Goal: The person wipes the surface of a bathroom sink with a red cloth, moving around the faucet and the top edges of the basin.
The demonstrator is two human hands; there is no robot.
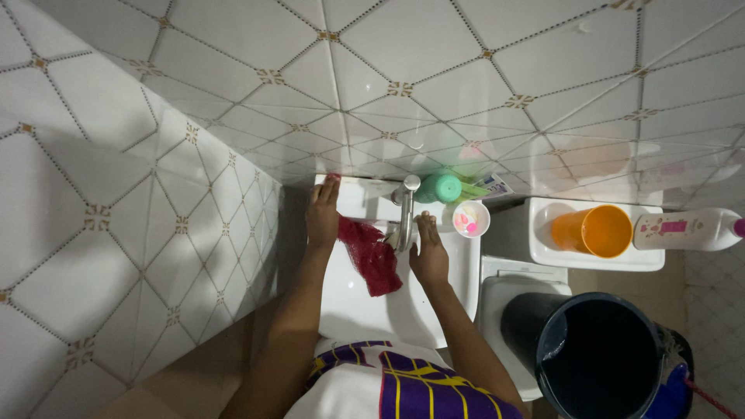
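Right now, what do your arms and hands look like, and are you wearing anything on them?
Both forearms are bare, with no sleeves in view. The left hand and right hand wear no gloves; I see no rings, watch or bracelets.
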